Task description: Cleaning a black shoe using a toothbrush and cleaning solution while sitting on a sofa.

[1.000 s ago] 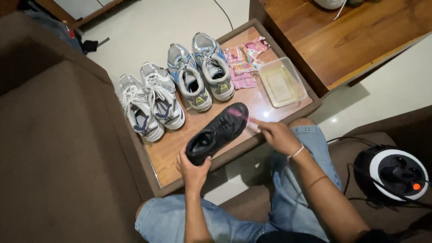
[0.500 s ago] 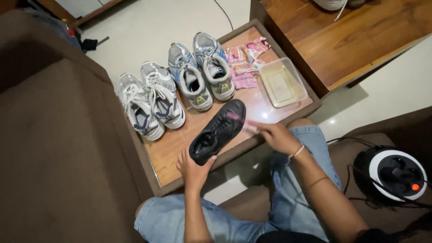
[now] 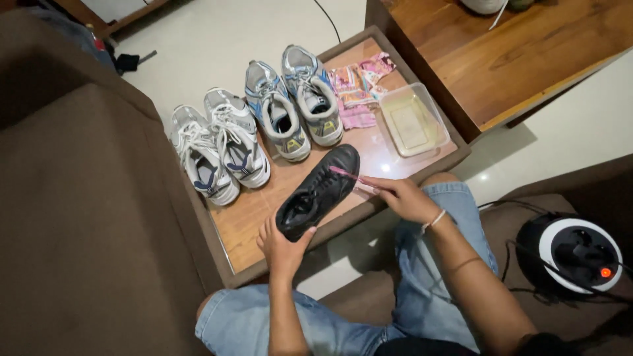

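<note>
My left hand [image 3: 283, 249] grips the heel of a black shoe [image 3: 318, 192] and holds it tilted over the low wooden table [image 3: 244, 221]. A thin pink brush [image 3: 348, 175] is pinched in my right hand [image 3: 402, 197], and its tip rests on the shoe's toe area. Both of my knees in blue jeans sit just below the table edge.
A white pair of sneakers [image 3: 217, 150] and a grey and blue pair [image 3: 295, 105] stand on the table, with pink cloths [image 3: 357, 89] and a clear plastic tub [image 3: 412, 122]. A brown sofa [image 3: 86, 217] lies left, a wooden table [image 3: 521, 53] top right, a round black and white appliance [image 3: 579, 254] right.
The brush has slid a little along the shoe's toe, and the shoe has tipped slightly more upright in my left hand. Everything else stays put.
</note>
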